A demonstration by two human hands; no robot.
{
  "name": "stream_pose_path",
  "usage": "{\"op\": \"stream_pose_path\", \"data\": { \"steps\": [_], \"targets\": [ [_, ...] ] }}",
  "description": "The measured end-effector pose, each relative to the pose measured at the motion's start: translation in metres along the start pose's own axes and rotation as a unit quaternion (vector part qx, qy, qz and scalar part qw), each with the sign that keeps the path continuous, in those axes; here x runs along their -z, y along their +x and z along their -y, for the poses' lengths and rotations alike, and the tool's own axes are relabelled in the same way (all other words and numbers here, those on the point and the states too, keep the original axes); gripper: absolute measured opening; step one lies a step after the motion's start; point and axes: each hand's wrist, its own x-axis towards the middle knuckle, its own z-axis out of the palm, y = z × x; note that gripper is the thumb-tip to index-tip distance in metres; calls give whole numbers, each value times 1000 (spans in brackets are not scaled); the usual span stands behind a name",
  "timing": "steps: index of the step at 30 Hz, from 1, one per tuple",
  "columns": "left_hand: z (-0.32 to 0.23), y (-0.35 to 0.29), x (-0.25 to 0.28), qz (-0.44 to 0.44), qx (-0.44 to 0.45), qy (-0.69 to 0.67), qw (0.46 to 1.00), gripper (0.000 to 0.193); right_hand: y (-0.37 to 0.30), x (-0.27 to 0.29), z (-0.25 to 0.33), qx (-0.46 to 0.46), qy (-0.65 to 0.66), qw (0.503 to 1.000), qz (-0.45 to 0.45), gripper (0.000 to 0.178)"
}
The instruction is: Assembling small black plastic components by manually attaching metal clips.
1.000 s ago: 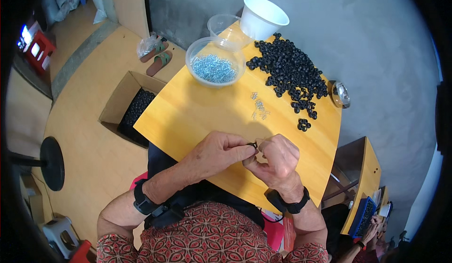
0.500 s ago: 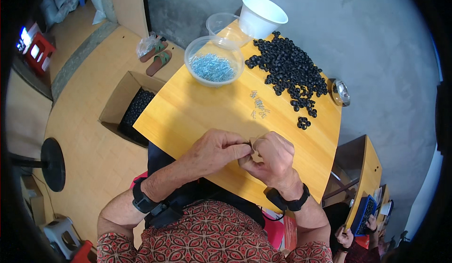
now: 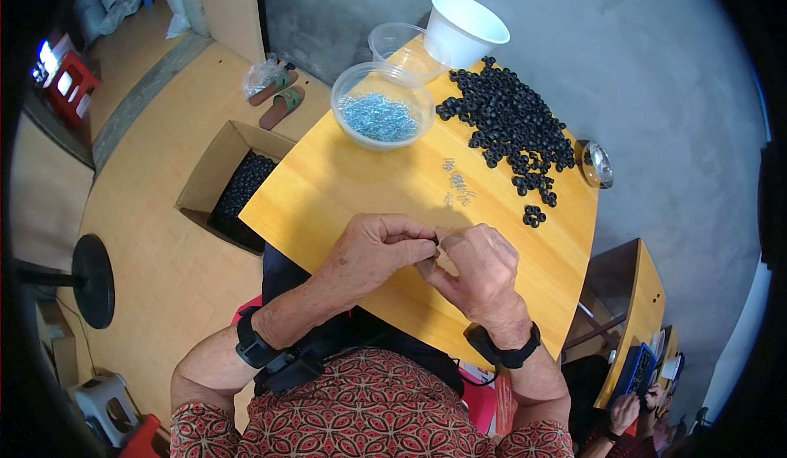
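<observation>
Both hands are staying pressed together over the yellow table (image 3: pixel 344 187) — left hand (image 3: pixel 373 249) and right hand (image 3: pixel 479 265) pinching something small, now hidden between the fingertips.

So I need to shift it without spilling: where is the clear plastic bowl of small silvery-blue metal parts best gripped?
Take the clear plastic bowl of small silvery-blue metal parts by its wide round rim, from above and from the person's near side. It stands upright and open; another clear tub and the white cup crowd its far side.
</observation>
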Motion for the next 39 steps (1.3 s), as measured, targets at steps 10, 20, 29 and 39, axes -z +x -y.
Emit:
{"op": "stream_pose_path", "data": {
  "steps": [10, 20, 29, 39],
  "targets": [
    [1, 1, -3, 10, 18, -10, 1000, 22, 3, 9, -10, 4, -7, 998, 59, 30],
    [8, 2, 2, 57, 25, 45, 997, 21, 1, 10, -7, 31, -34, 997, 60, 25],
    [4, 1, 2, 70, 21, 157, 985, 18, -4, 5, -7, 58, -20, 995, 73, 22],
    [10, 5, 0, 42, -18, 50, 998, 23, -2, 0, -16, 32, 12, 999, 1, 24]
  ]
}}
